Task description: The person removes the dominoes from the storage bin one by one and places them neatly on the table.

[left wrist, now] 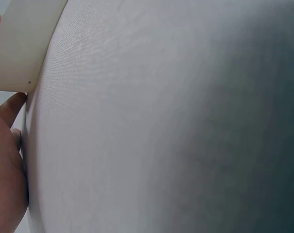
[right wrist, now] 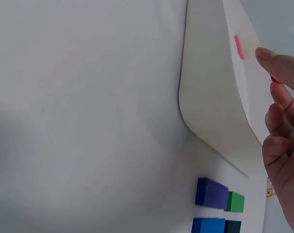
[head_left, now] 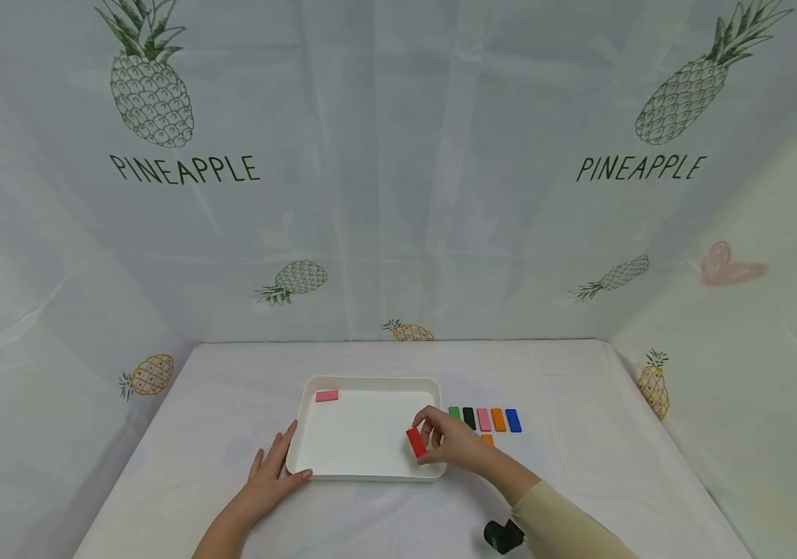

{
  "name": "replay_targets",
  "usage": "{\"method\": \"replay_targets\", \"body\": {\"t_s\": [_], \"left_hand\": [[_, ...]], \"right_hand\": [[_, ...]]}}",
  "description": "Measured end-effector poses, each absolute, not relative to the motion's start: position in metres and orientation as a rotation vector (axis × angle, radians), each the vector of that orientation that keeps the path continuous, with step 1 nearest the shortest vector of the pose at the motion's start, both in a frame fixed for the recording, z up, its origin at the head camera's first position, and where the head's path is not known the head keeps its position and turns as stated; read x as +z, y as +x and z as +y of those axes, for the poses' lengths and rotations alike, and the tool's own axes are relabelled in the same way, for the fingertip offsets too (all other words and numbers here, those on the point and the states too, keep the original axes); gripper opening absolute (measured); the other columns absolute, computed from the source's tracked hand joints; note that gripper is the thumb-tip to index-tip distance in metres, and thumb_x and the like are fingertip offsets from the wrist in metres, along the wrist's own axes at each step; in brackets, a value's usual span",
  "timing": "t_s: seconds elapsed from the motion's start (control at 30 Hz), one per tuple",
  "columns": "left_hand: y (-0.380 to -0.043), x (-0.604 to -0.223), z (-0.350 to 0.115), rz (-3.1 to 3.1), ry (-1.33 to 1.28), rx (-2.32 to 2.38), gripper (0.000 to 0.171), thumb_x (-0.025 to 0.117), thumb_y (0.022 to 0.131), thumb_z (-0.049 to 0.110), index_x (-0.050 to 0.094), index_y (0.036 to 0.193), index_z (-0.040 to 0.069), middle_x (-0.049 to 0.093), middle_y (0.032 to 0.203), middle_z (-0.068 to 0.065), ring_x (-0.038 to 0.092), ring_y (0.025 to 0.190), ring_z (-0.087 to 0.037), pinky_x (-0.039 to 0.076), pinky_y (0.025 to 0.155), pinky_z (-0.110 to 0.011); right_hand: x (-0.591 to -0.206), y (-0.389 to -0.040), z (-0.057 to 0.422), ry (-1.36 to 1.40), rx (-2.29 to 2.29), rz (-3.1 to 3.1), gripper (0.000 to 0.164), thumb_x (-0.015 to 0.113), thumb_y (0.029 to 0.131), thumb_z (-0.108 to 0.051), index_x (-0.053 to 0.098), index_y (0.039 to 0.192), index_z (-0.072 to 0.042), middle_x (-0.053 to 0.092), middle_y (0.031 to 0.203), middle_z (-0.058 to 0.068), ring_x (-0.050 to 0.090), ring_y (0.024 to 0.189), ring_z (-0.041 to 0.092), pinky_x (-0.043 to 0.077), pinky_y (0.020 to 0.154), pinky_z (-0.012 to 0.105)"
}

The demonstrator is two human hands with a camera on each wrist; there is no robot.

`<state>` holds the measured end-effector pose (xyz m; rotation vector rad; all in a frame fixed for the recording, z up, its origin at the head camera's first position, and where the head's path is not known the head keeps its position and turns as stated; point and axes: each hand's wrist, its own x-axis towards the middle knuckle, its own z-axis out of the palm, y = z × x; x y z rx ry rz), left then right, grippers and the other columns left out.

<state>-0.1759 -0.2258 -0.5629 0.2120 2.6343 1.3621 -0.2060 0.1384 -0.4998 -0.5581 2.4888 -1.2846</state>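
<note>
A white tray (head_left: 363, 475) lies on the cloth-covered table. My left hand (head_left: 269, 485) rests at its near left corner, fingers spread and fairly straight, the thumb on the near rim. Over the tray's right side, my right hand (head_left: 450, 439) pinches a red block (head_left: 415, 442) between thumb and fingers. In the right wrist view the fingers hide most of that red block. A pink block (head_left: 326, 396) lies in the tray's far left corner. The left wrist view shows only part of the left hand (left wrist: 6, 160) beside the tray wall (left wrist: 20, 53).
Right of the tray, a row holds green (head_left: 454, 413), black (head_left: 469, 418), pink (head_left: 484, 419), orange (head_left: 499, 420) and blue (head_left: 513, 420) blocks. Another orange block (head_left: 487, 439) shows behind the right hand. The right wrist view adds a purple block (right wrist: 211, 193). A black object (head_left: 503, 536) is by the right sleeve.
</note>
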Motion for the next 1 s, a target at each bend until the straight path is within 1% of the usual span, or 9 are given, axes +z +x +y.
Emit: {"method": "replay_targets", "body": {"t_s": [0.17,0.43,0.7,0.83,1.0], "left_hand": [[-0.177,-0.563,-0.226,2.632,0.22,1.374,0.096,0.074,0.085,0.037,0.017,0.156,0.009,0.02,0.157,-0.022,0.003,0.145,-0.044,-0.012,0.111,-0.059],[-0.178,-0.565,-0.226,2.627,0.206,1.357,0.096,0.074,0.085,0.038,0.016,0.156,0.009,0.019,0.158,-0.021,0.002,0.146,-0.043,-0.013,0.112,-0.058],[-0.177,-0.564,-0.225,2.627,0.183,1.347,0.097,0.074,0.084,0.038,0.016,0.156,0.009,0.019,0.158,-0.021,0.002,0.146,-0.042,-0.013,0.112,-0.057],[-0.178,-0.564,-0.225,2.62,0.163,1.323,0.098,0.073,0.085,0.04,0.014,0.157,0.011,0.018,0.159,-0.018,0.002,0.147,-0.039,-0.014,0.113,-0.054],[-0.178,-0.564,-0.225,2.627,0.161,1.319,0.098,0.074,0.084,0.04,0.015,0.157,0.01,0.018,0.159,-0.02,0.002,0.146,-0.042,-0.013,0.112,-0.056]], "right_hand": [[-0.499,-0.199,0.154,-0.528,-1.314,2.507,0.048,0.085,0.074,-0.008,0.056,0.112,-0.015,0.057,0.086,-0.001,0.05,0.068,0.015,0.047,0.054,0.021],[-0.509,-0.192,0.182,-0.499,-1.345,2.508,0.049,0.086,0.072,-0.005,0.059,0.113,-0.011,0.057,0.085,0.003,0.051,0.07,0.016,0.048,0.057,0.021],[-0.518,-0.184,0.207,-0.382,-1.296,2.572,0.049,0.086,0.073,-0.01,0.06,0.114,-0.015,0.056,0.084,0.001,0.05,0.072,0.016,0.047,0.055,0.022],[-0.518,-0.182,0.219,-0.336,-1.313,2.6,0.05,0.086,0.072,-0.009,0.061,0.114,-0.011,0.055,0.082,0.003,0.05,0.071,0.017,0.046,0.055,0.023],[-0.519,-0.181,0.232,-0.267,-1.359,2.629,0.052,0.087,0.07,-0.006,0.062,0.116,-0.006,0.055,0.084,0.003,0.05,0.072,0.018,0.046,0.056,0.023]]}}
